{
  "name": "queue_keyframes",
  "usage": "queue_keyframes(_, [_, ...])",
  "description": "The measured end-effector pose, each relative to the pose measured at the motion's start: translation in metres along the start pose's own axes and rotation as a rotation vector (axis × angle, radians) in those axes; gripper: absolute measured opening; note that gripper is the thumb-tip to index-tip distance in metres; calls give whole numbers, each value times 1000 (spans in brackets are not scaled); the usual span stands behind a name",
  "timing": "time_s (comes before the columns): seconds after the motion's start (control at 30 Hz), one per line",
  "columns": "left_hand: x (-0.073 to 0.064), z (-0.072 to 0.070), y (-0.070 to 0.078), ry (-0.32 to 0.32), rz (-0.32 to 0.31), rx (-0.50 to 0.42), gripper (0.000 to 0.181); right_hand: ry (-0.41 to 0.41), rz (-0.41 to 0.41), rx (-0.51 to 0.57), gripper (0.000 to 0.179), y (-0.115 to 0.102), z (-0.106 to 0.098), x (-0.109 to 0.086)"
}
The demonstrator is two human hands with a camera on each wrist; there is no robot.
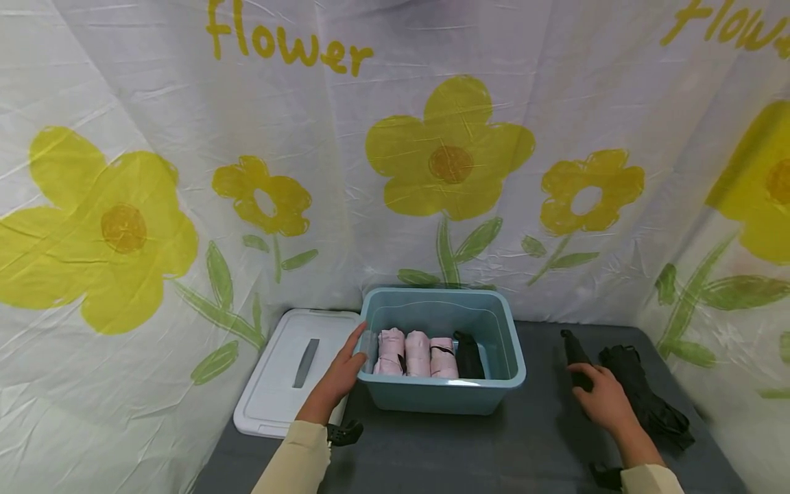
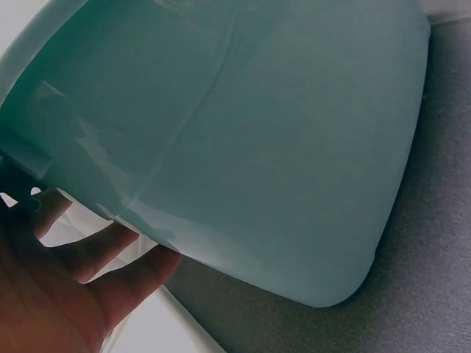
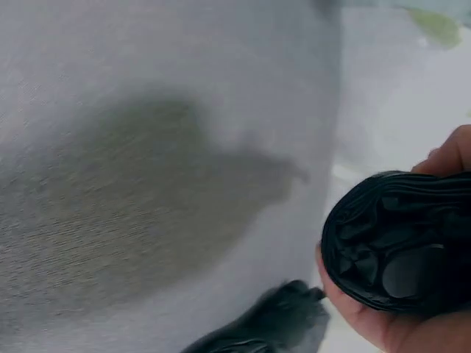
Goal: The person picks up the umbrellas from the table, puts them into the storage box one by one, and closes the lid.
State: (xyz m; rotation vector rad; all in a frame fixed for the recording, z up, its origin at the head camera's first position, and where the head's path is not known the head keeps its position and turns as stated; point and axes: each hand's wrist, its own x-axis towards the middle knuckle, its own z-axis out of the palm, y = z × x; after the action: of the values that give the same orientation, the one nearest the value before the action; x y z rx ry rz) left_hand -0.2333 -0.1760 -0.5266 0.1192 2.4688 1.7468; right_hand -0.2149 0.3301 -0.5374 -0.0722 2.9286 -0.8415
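My right hand grips a folded black umbrella above the right side of the table. In the right wrist view the bunched end of this umbrella faces the camera, fingers and thumb around it. A second black umbrella lies just to the right. My left hand rests against the left side of a blue plastic bin, fingers fairly straight. The left wrist view has its fingertips at the bin's wall. Inside stand three pink rolled bundles in a row, beside a black one.
A white lid with a grey handle lies on the dark grey table, left of the bin. Behind the table hangs a white curtain printed with yellow flowers, close to the bin's back edge.
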Motion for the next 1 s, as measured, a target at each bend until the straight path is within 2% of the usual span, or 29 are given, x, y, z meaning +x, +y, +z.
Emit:
queue_keyframes(0.3, [1, 1, -2, 5, -4, -2, 64, 35, -78, 27, 41, -30, -12, -5])
queue_keyframes(0.67, [3, 1, -3, 0, 0, -8, 63, 107, -132, 36, 41, -72, -28, -12])
queue_keyframes(1.0, [2, 1, -4, 4, 2, -7, 64, 130, -193, 53, 39, -96, -40, -17])
